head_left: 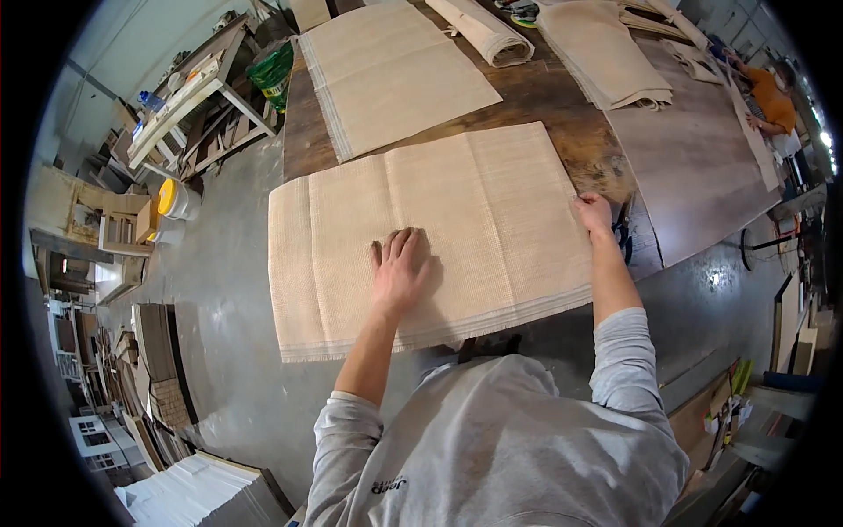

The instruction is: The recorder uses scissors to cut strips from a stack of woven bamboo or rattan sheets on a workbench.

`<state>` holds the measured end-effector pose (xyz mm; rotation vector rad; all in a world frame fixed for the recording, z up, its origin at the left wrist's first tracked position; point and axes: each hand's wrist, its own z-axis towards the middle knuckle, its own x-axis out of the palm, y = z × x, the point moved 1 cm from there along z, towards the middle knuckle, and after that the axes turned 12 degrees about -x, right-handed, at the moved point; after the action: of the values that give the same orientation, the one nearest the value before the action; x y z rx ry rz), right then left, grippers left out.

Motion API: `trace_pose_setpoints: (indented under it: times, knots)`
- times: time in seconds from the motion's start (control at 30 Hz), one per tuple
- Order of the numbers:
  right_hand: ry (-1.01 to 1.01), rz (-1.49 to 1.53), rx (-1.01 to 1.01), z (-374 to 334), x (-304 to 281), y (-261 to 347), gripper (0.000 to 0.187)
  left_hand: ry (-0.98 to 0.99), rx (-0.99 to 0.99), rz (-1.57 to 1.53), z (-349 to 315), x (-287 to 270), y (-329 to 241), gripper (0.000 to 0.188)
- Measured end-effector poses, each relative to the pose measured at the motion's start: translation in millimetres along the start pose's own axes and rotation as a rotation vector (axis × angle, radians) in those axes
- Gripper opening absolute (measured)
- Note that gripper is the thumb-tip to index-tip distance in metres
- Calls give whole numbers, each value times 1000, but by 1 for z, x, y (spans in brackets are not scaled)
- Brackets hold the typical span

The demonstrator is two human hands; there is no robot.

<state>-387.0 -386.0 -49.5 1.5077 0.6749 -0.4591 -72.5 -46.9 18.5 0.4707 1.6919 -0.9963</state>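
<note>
A beige piece of coarse woven fabric (pixel 439 193) lies flat in front of me on the dark wooden table (pixel 303 105), with straight creases across it. Its frayed, striped near edge hangs past the table toward my body. My left hand (pixel 400 272) rests on the middle of the cloth, fingers spread and pressing lightly. At the right edge, my right hand (pixel 593 213) pinches the fabric between thumb and fingers. Just beside that hand, a dark-handled tool (pixel 623 230) lies on the table, partly hidden by my wrist.
Another beige fabric sheet (pixel 399 75) lies farther back, near a fabric roll (pixel 505 46) and a folded stack (pixel 606 57). A person in orange (pixel 773 101) stands at the far right. On the left floor are a white bucket (pixel 180 200) and a workbench (pixel 180 105).
</note>
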Motion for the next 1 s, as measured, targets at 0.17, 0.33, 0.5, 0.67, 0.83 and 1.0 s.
trace_pose_setpoints:
  times: [0.17, 0.33, 0.5, 0.67, 0.83, 1.0]
  knots:
    - [19, 117, -21, 3, -3, -6, 29, -90, -53, 29, 5, 9, -4, 62]
    - [-8, 231, -49, 6, 2, -21, 29, -157, 9, -24, 8, 16, 0, 59]
    - [25, 243, -3, -8, -5, 15, 26, -186, 2, 25, 5, 16, 7, 58]
    - [8, 174, 73, -15, -14, 25, 21, -122, -18, 28, 6, 12, -1, 58]
    - [-73, 157, 19, -16, -7, 15, 23, -71, -37, 9, 5, 1, -6, 61]
    - [-35, 118, -79, -9, 2, 9, 24, -115, -52, -2, 2, 2, 0, 60]
